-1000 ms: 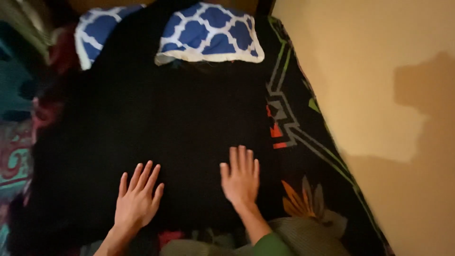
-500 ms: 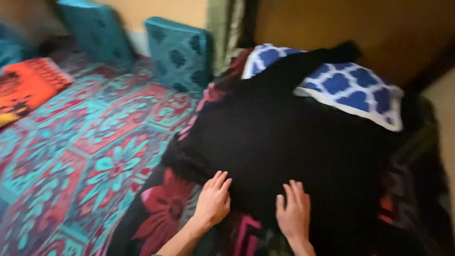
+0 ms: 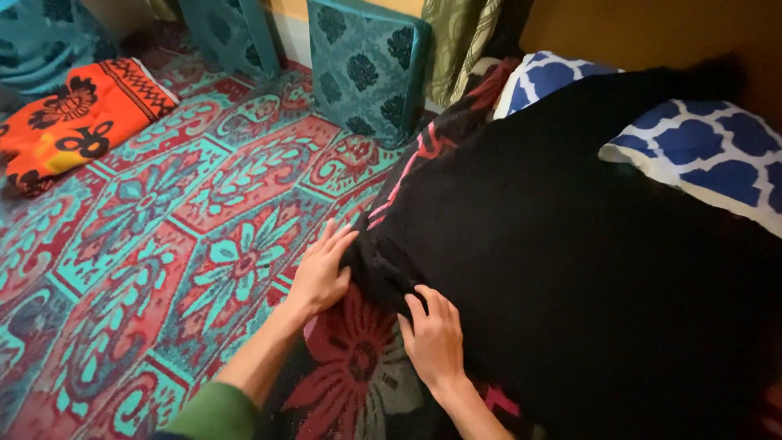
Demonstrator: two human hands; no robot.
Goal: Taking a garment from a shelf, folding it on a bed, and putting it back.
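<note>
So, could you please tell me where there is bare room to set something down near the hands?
The patterned red and teal carpet lies bare between the folded orange cloth, the teal cushion and the left hand. It is crowded on the right: the black blanket covers the bed up to the blue and white pillow, with the right hand at its edge.

No pkgs, labels, signs; 0 screens

Light: dim, warm and indoor; source not visible.
Shadow: black blanket [image 3: 586, 269] reads as a near-featureless dark mass, deepest toward its lower right.
Sharpness: patterned carpet [image 3: 163, 236] crisp; slight softness at frame corners.
Glare: none.
</note>
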